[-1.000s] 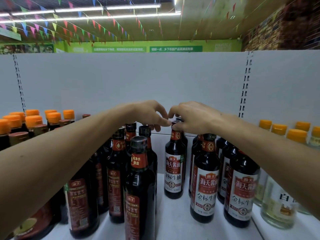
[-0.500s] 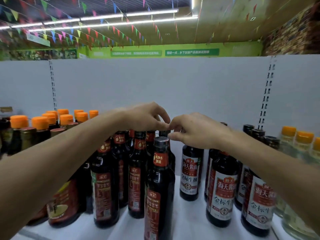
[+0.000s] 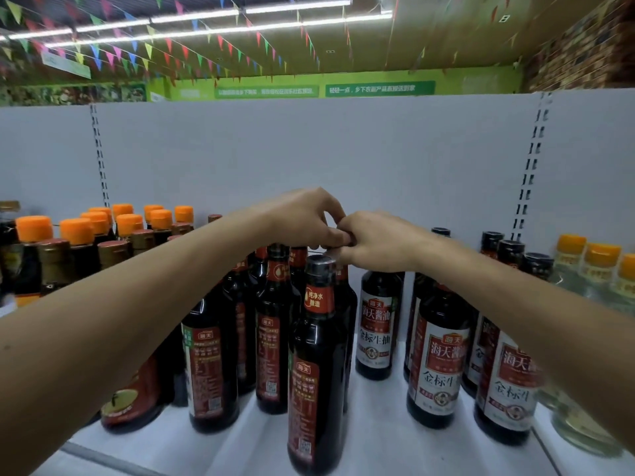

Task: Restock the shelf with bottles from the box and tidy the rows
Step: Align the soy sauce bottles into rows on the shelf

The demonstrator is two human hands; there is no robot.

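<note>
Reaching over the bottle tops, both hands meet at the middle of the shelf (image 3: 378, 438). The right hand (image 3: 381, 243) sits directly on top of a white-labelled soy bottle (image 3: 375, 324) that stands upright toward the back; the hand hides its neck and cap. The fingers are curled downward, but I cannot tell whether that grip actually closes on the cap. The left hand (image 3: 302, 218) hovers just beside it with its fingertips bunched and touching the right hand's knuckles. I cannot tell what its grip holds, if anything.

Right in front of the hands, a tall dark bottle with a grey cap (image 3: 318, 355) stands alone at the shelf's front edge and blocks my view of the fingers. To its left, red-labelled dark bottles (image 3: 275, 338) crowd together under my left forearm. Further left are gold-capped bottles (image 3: 55, 255) and orange-capped bottles (image 3: 77, 231).

On the right, more white-labelled soy bottles (image 3: 438, 359) stand in rows, partly covered by my right forearm. Beyond them are clear bottles with orange caps (image 3: 601, 266). A pale back panel (image 3: 309, 149) rises behind everything, with coloured bunting (image 3: 220, 39) strung overhead.
</note>
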